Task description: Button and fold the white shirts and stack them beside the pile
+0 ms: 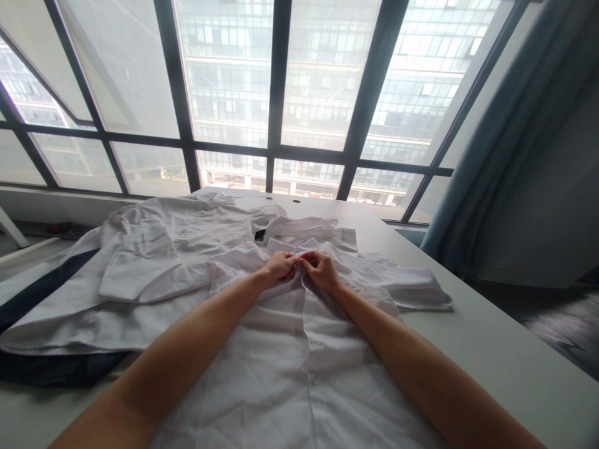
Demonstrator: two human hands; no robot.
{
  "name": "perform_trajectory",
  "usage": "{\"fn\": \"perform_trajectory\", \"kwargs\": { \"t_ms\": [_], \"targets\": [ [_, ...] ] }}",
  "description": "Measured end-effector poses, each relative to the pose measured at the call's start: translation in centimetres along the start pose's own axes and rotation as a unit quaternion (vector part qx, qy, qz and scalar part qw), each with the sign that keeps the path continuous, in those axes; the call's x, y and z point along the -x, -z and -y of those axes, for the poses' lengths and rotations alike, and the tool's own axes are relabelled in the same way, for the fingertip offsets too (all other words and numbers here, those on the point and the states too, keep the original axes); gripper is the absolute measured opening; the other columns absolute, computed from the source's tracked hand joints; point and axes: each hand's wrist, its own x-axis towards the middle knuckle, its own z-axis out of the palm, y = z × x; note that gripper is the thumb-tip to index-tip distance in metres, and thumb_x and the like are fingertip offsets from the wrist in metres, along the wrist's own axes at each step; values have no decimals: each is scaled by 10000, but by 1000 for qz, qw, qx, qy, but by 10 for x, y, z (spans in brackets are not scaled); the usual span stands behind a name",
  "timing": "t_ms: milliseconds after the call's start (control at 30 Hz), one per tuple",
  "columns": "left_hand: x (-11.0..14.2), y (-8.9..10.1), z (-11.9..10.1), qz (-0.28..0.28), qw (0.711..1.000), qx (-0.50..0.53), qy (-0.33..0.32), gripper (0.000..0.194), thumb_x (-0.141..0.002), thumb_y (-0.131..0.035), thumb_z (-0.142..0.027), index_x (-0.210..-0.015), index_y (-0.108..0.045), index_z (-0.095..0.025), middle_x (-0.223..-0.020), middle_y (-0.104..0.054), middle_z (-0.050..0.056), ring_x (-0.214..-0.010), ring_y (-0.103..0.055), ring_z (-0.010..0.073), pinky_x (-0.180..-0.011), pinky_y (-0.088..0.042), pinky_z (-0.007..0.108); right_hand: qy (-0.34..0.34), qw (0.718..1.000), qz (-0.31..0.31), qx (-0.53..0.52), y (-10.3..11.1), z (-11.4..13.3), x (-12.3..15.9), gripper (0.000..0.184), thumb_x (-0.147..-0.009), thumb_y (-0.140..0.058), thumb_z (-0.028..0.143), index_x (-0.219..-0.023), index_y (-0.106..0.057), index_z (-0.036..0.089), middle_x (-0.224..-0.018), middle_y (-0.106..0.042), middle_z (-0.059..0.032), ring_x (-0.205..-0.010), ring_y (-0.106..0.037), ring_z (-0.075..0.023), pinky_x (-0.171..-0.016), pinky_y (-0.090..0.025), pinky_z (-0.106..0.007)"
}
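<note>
A white button-front shirt (290,368) lies face up and creased on the table, its front running toward me. My left hand (279,266) and my right hand (321,271) meet at the top of its button placket (304,293), just below the collar (292,244). Fingertips of both hands pinch the fabric there, and they hide whatever button lies between them. Lower down the placket, a small white button (314,378) shows. The shirt's left-hand sleeve (150,262) lies folded across the cloth.
Dark navy fabric (44,296) lies beneath the shirt's left side and hangs toward the table's edge. The white table (486,330) extends to the right, ending at an edge before the floor. A blue-grey curtain (505,156) hangs beside a large window (276,93).
</note>
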Motion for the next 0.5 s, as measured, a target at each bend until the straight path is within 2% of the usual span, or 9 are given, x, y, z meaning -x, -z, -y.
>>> {"fn": "perform_trajectory", "kwargs": {
  "t_ms": [167,367,500],
  "targets": [
    [2,0,-1,2,1000,3,-4,316,-875,-688,-341,-652,-571,-149,-424,-430,-66,-374,-332,47,-403,-197,195,-8,999,7,-37,0,-7,-3,320,-730,-722,447,-845,-724,148,-803,-748,-80,-702,-667,-193,-645,-532,-285],
    [0,2,1,27,999,-10,-25,302,-845,-665,-280,-606,-528,-156,-439,-408,-71,-390,-304,41,-411,-181,198,-2,1000,-3,21,0,-7,-2,243,-740,-692,407,-767,-701,166,-749,-729,-61,-660,-650,-190,-630,-508,-289],
    [0,4,1,43,999,-17,-19,289,-829,-665,-312,-622,-525,-165,-447,-431,-66,-393,-315,48,-407,-188,199,2,1000,-5,21,-1,-8,-3,227,-739,-672,391,-733,-687,164,-729,-716,-54,-645,-636,-183,-626,-494,-284]
  ]
}}
